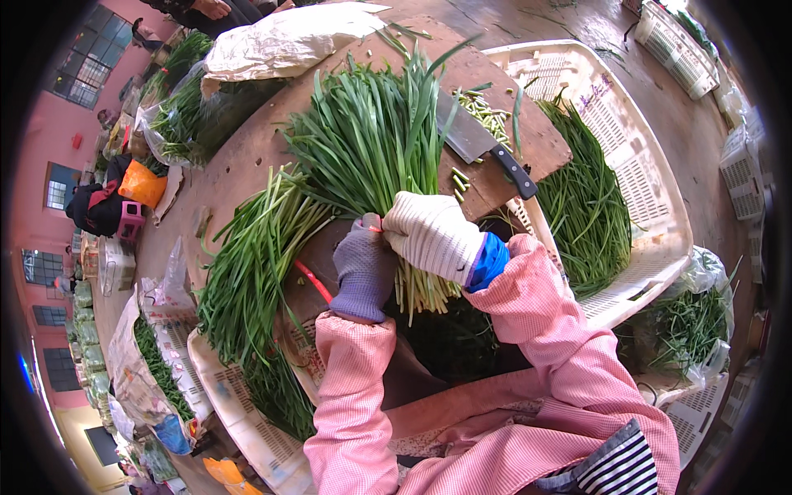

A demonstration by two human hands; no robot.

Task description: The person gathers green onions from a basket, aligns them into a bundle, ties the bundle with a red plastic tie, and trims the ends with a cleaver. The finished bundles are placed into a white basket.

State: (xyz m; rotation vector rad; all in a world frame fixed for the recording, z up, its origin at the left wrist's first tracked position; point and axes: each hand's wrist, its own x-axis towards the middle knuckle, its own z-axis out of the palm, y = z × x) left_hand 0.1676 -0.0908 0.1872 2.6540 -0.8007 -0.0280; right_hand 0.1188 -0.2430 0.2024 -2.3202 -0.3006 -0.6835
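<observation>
A thick bunch of garlic chives [371,136] lies on the wooden board, leaves fanned away from me and pale stems toward me. Both hands meet over its stems, with a bit of red tie [376,229] showing between them. My left hand [363,268], in a purple-grey knit glove, is closed at the tie. My right hand [433,235], in a white knit glove, is also closed there; its fingertips are partly hidden. Right of the bunch lies a cleaver [474,132] with a black handle. Loose garlic chives [256,256] are heaped to the left.
Cut stem ends [487,115] lie beside the cleaver on the board [540,140]. A white plastic crate [652,173] with more chives stands at the right, another crate [247,433] at lower left. A white sack [289,41] lies at the far edge; red strips [313,280] hang near my left wrist.
</observation>
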